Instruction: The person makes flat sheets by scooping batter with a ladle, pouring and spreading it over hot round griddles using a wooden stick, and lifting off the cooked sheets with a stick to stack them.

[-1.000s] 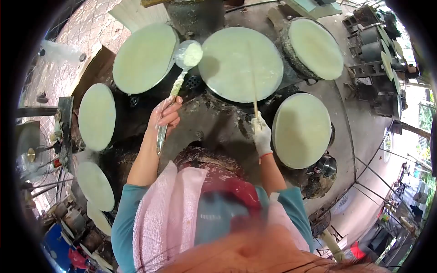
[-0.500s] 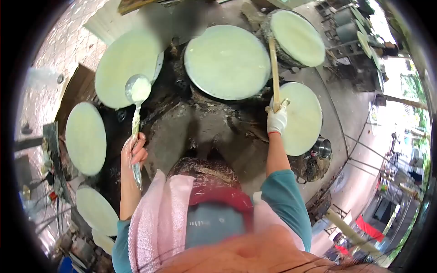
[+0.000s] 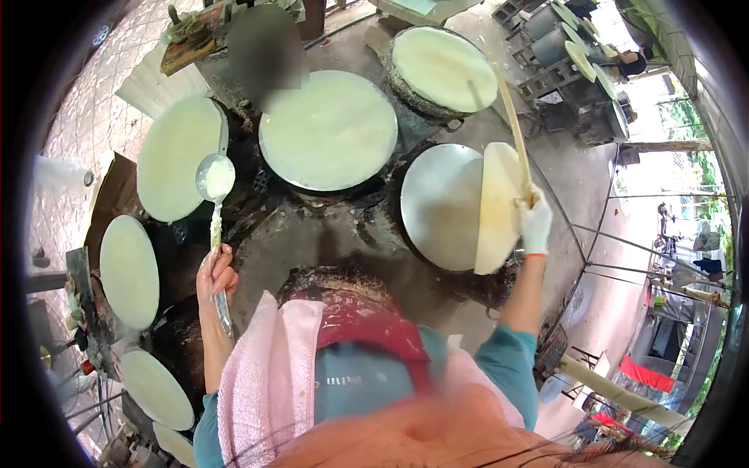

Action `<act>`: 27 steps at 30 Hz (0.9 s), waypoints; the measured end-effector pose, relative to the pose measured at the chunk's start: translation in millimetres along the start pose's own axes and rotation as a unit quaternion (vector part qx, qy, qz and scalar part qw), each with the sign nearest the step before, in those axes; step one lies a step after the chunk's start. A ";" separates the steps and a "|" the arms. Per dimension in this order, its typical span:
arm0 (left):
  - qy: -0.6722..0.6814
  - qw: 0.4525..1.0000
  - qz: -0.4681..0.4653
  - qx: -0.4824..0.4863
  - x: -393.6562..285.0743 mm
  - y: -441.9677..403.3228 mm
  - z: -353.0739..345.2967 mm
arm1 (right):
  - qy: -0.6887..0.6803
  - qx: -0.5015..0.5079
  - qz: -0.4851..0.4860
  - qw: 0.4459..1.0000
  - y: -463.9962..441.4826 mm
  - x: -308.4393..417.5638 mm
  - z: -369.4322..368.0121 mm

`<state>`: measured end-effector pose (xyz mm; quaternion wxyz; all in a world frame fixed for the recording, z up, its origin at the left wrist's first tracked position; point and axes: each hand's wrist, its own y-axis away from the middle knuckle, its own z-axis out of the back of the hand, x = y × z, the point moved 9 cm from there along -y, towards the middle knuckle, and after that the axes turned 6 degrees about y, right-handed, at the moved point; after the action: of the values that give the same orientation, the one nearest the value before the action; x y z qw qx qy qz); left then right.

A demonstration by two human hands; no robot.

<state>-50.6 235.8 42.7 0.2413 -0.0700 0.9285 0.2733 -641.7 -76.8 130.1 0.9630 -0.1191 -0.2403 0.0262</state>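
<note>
My bare left hand (image 3: 218, 273) is closed round the handle of a metal ladle (image 3: 215, 178). Pale batter fills the bowl and coats the upper handle. The ladle hangs near the edge of the left round pan's pale sheet (image 3: 173, 156). In my gloved right hand (image 3: 533, 218) is a long wooden stick (image 3: 512, 117). Beside that hand a pale sheet (image 3: 498, 207) lies folded over at the right part of the right pan (image 3: 439, 204), whose bare metal shows on the left. Whether glove and sheet touch is hard to tell.
Pale sheets cover the middle round pan (image 3: 328, 131), the upper right pan (image 3: 443, 69) and the pans at lower left (image 3: 129, 271). A metal cup is partly hidden behind the folded sheet. More drums and concrete blocks (image 3: 550, 78) stand at the upper right.
The view has turned. My right hand has moved right with the stick. The right pan's sheet, flat before, is now peeled back from its left side. My left hand still holds the ladle.
</note>
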 end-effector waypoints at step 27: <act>0.130 0.957 -0.197 -0.168 78.4 105.5 39.9 | -0.414 -0.059 -0.170 0.892 -337.0 -2.4 -172.2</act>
<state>-130.3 346.2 25.3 0.1526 -0.3261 0.8602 0.3613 -565.4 -441.4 63.0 0.7570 -0.1117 -0.6352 -0.1051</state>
